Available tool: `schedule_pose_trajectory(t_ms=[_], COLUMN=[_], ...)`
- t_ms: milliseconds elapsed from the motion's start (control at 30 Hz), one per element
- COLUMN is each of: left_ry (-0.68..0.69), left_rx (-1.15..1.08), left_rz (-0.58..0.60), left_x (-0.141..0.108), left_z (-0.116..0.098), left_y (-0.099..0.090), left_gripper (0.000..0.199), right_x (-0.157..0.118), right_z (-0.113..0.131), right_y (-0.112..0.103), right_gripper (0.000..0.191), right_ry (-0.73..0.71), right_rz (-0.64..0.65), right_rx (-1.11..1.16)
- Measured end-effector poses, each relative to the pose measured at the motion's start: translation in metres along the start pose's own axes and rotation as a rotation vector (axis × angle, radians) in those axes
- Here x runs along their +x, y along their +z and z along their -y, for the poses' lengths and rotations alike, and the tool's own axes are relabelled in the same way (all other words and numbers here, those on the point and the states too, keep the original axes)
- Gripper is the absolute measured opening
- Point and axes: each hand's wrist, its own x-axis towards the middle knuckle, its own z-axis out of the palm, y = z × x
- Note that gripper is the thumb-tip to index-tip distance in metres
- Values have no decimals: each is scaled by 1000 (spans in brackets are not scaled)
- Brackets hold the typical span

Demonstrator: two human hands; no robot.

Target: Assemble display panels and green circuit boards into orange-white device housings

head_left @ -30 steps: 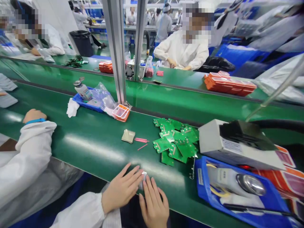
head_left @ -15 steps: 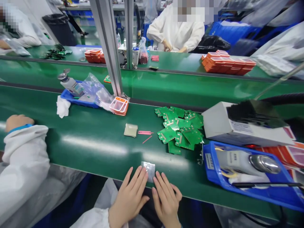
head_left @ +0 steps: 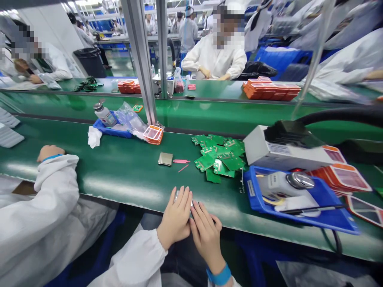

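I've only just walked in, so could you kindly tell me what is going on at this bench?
A person in a white coat has both hands flat at the near edge of the green bench; the left hand and right hand press on a small silvery piece, mostly hidden beneath the fingers. Beyond lie a pile of green circuit boards, pink sticks and a blue tray.

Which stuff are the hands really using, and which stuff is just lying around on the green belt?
In use:
- left hand and right hand, both pressing on a small silvery packet, mostly hidden under the fingers

Lying about:
- pile of green circuit boards
- pink sticks
- flat grey square
- blue tray
- orange trays
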Motion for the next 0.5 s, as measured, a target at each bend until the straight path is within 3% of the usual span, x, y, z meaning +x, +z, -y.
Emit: schedule_pose_trajectory(t_ms=[167,500], left_ry=[2,27], left_rx=[12,182], left_rz=[-23,-95], left_x=[-7,-25], left_z=[3,-6], left_y=[-2,-9], left_gripper=[76,81], right_x=[1,10], right_z=[-1,4], right_y=[3,-9], right_gripper=[42,30], right_ry=[-8,11], right_rz=[-5,45], right_rx=[-16,29])
